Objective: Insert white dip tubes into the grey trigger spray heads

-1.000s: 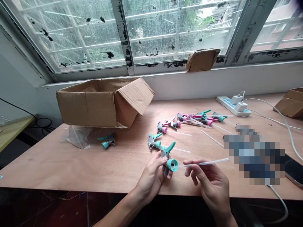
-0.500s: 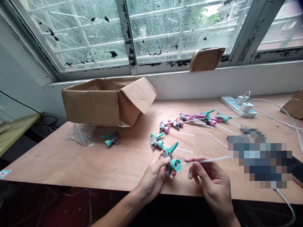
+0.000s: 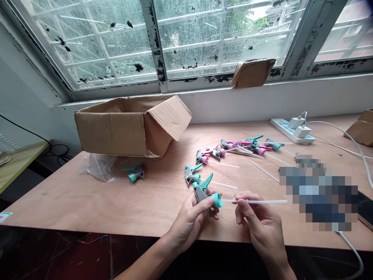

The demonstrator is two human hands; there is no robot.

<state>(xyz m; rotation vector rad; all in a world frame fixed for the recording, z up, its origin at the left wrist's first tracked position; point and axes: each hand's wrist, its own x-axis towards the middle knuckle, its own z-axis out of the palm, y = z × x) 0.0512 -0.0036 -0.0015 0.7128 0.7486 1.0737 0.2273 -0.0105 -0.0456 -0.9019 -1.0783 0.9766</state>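
Note:
My left hand is closed around a grey and teal trigger sprayer head, its teal collar facing right. Between thumb and fingers, my right hand pinches a thin clear plastic tube. The tube's left end reaches the collar's opening; how deep it sits inside is hidden. Just behind my left hand lies another teal and grey sprayer head with a tube pointing right. Farther back is a cluster of pink and teal sprayer heads, several with tubes. A loose tube rests behind my right hand.
An open cardboard box stands at the back left, a clear plastic bag beneath its front. One teal sprayer head lies near it. A power strip with cables sits back right. A pixelated patch covers things at right.
The sprayer head in my left hand has turned, its collar now facing more to the right. My right hand's grip sits slightly farther right, and the tube lies more level.

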